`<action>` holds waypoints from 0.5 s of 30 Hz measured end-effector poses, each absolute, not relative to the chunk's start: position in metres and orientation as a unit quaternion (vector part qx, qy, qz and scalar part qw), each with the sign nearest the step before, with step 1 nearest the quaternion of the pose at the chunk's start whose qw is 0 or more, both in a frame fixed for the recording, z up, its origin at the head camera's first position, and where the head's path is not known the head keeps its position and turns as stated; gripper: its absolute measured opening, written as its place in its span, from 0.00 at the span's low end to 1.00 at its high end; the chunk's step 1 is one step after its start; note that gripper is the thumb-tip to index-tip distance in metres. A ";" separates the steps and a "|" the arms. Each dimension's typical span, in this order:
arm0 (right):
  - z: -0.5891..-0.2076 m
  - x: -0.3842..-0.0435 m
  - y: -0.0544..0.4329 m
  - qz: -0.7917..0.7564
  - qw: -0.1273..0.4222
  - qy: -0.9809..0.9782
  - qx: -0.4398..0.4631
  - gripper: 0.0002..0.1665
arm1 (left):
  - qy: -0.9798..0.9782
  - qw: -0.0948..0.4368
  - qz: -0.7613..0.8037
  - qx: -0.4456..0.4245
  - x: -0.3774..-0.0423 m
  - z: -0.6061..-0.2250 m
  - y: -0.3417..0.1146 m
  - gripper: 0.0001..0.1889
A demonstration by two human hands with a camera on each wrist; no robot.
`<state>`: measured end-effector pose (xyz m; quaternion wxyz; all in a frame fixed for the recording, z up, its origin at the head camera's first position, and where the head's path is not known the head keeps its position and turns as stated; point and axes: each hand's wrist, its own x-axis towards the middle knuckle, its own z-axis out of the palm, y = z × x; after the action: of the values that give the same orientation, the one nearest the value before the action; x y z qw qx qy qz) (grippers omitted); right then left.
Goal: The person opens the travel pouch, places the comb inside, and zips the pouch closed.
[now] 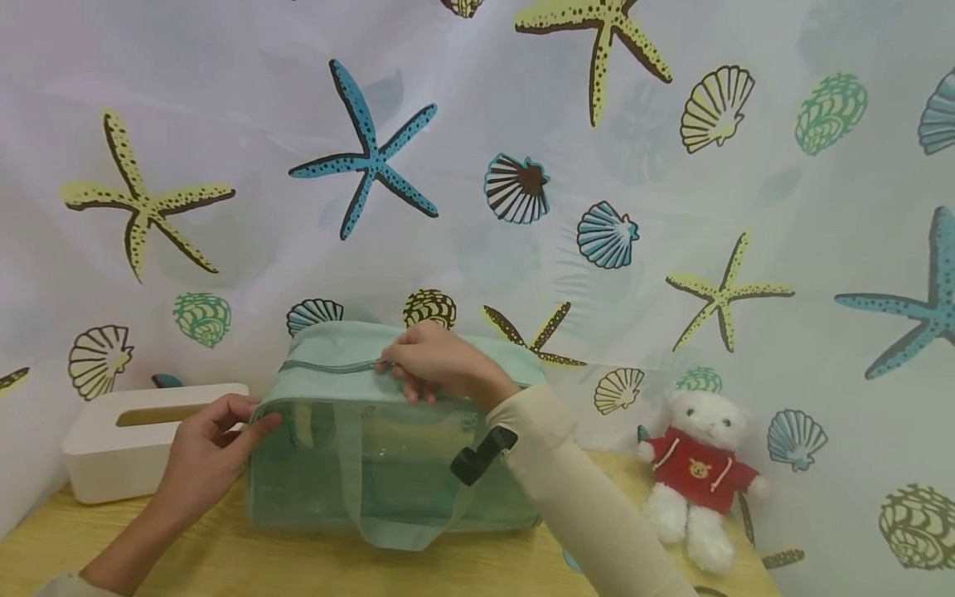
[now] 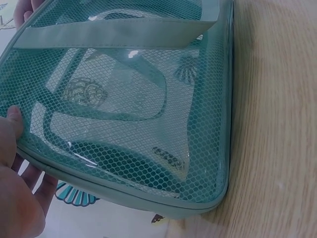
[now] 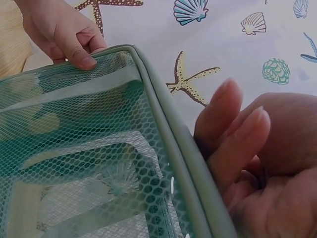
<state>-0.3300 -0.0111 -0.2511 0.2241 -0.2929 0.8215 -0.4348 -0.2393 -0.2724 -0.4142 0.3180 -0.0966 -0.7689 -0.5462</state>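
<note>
A pale green bag [image 1: 298,489] with see-through mesh sides stands on the table, its handle strap [image 1: 351,464] hanging down the front. Along its top runs a zipper [image 1: 328,367]. My right hand [image 1: 440,361] is over the top, thumb and forefinger pinching at the zipper, where the pull itself is hidden by the fingers. At the upper left corner, my left hand [image 1: 212,448] grips the bag's edge, thumb on the mesh front [image 2: 129,119] and fingers behind. The right wrist view shows the right hand's loosely bent fingers [image 3: 242,144] beside the bag's piped edge [image 3: 173,134].
A white tissue box [image 1: 104,444] with a wooden slot stands left of the bag, behind the left hand. To the right sits a white teddy bear [image 1: 701,473] in a red hoodie. A curtain [image 1: 462,108] printed with starfish and shells hangs close behind the wooden table [image 1: 246,564].
</note>
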 end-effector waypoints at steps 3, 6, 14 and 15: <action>-0.251 -0.330 -0.014 -0.433 0.227 0.818 -0.302 0.22 | -0.764 0.327 -0.548 -0.095 -0.238 -0.414 -0.272 0.06; -0.249 -0.330 -0.015 -0.434 0.226 0.819 -0.300 0.23 | -0.761 0.329 -0.551 -0.098 -0.238 -0.414 -0.272 0.06; -0.250 -0.332 -0.023 -0.428 0.226 0.824 -0.295 0.20 | -0.760 0.330 -0.551 -0.097 -0.240 -0.415 -0.270 0.08; -0.250 -0.331 -0.025 -0.428 0.228 0.824 -0.293 0.20 | -0.763 0.331 -0.548 -0.095 -0.239 -0.416 -0.270 0.08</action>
<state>-0.3313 -0.0247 -0.2497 0.2275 -0.2931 0.8241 -0.4280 -0.2394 -0.2702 -0.4161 0.3308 -0.0954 -0.7627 -0.5476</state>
